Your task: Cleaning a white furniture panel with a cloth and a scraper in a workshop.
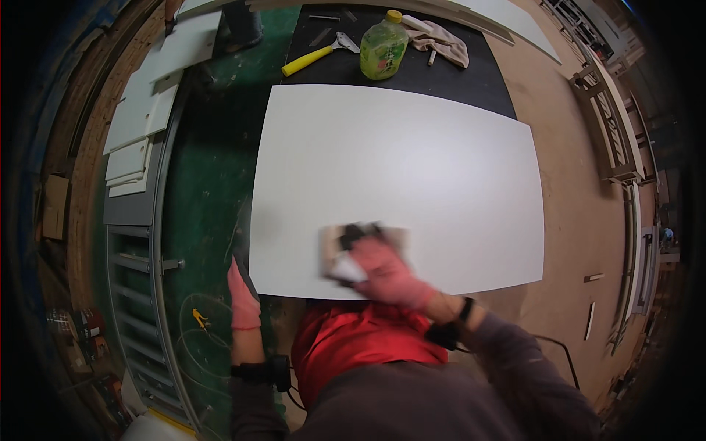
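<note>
A large white panel lies flat in front of me. My right hand, in a pink glove with dark fingertips, is closed over a beige cloth pressed on the panel near its front edge. Motion blurs this hand and the cloth, and a white patch shows beside the fingers. My left hand, gloved alike, is beside the panel's left edge near the front corner. Its fingers look stretched out along the edge, seen side-on and partly hidden; nothing shows in them.
Beyond the panel, a black surface holds a yellow-handled scraper, a bottle of green liquid and a crumpled beige rag. White boards lie at the left above a grey roller conveyor. A yellow air-gun-like tool hangs lower left.
</note>
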Available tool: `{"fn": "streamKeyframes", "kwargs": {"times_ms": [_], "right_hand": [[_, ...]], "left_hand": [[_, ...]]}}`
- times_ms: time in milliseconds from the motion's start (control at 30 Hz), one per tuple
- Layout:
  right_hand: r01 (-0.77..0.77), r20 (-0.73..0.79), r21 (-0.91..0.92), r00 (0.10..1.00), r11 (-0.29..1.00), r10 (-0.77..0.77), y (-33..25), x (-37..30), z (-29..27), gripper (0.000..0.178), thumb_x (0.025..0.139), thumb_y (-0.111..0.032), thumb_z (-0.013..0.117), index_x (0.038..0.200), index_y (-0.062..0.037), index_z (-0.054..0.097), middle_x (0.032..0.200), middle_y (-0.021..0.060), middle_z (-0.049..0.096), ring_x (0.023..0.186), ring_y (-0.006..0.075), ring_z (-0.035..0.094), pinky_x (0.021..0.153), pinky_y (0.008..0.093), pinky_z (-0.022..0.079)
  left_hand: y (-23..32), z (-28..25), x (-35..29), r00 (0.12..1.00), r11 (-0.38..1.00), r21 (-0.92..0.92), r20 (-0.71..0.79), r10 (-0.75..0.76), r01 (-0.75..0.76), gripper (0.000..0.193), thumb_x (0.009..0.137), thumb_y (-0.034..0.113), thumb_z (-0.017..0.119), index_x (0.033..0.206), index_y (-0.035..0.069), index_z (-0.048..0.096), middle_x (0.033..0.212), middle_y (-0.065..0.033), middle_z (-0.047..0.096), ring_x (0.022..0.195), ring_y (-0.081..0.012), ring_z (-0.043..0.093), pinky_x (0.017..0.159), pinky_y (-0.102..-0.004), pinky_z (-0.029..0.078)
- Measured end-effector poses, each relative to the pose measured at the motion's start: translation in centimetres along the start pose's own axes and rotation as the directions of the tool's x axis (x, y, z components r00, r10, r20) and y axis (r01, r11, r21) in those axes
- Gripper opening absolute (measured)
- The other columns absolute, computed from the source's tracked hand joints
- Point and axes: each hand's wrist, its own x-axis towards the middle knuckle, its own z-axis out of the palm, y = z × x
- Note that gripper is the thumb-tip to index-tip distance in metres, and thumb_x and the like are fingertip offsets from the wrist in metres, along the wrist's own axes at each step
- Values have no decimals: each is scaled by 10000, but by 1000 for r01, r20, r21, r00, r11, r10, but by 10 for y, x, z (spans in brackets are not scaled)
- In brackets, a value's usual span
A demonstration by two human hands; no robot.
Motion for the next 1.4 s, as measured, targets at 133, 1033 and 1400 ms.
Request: {"fn": "streamKeyframes", "kwargs": {"times_ms": [133,1033,1400], "right_hand": [[342,235,41,910,939,-342,-83,75,88,629,704,-329,702,1208,-14,493,1257,181,462,1228,320,394,1106,479,197],[-661,-632,-171,643,731,433,39,-64,-98,648,824,-432,570,1251,36,433,1255,194,479,1252,330,369,1105,464,183],[-552,-212,-305,834,776,510,-2,-43,-83,664,797,-322,605,1323,2,359,1342,175,391,1299,315,312,1106,493,165]], "left_hand": [[17,-20,-11,997,990,-134,59,-40,47,452,974,351,335,1228,20,509,1189,-103,565,1041,-211,566,907,-333,452],[32,36,1,994,702,709,-6,105,-70,518,978,342,354,1266,-80,436,1218,-168,533,1085,-234,510,951,-321,377],[24,23,6,988,694,709,30,151,-128,513,980,329,352,1238,-105,447,1221,-172,527,1072,-246,507,954,-326,370]]}}
